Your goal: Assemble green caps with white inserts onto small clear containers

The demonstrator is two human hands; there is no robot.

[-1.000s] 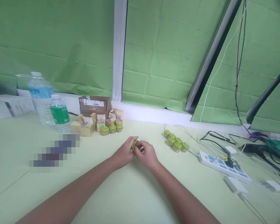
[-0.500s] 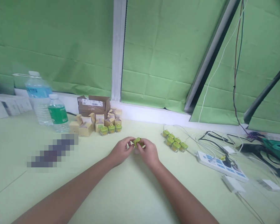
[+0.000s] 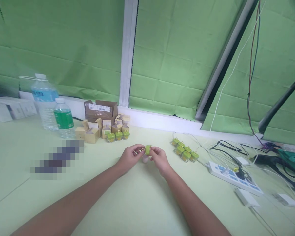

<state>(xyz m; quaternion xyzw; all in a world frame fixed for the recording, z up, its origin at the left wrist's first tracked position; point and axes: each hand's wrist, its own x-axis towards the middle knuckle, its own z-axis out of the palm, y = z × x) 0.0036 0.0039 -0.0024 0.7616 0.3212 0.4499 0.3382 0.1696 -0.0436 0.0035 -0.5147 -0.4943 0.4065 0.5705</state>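
Note:
Between my hands, just above the table, is a small jar with a green lid (image 3: 147, 150), turned on its side. The fingers of my left hand (image 3: 129, 158) are closed at its lid end, where a pale loop shows. My right hand (image 3: 160, 160) pinches the other end, which its fingers partly cover. Below the jar is a small pale rounded thing (image 3: 145, 159) that I cannot make out. Several like green-lidded jars (image 3: 186, 155) stand in a group to the right. Three more jars (image 3: 118, 135) stand in a row at the left.
Opened small cartons (image 3: 91, 133) and a brown cardboard box (image 3: 101, 113) stand behind the left jars. Two water bottles (image 3: 64, 119) are farther left, near a blurred-out dark patch. At the right lie a power strip (image 3: 233, 177), a white adapter (image 3: 247, 197) and tangled cables.
The jar in my hands has been turned, so the green lid now faces sideways with its loop toward my left hand. My right fingers have shifted slightly right. The view has moved a little.

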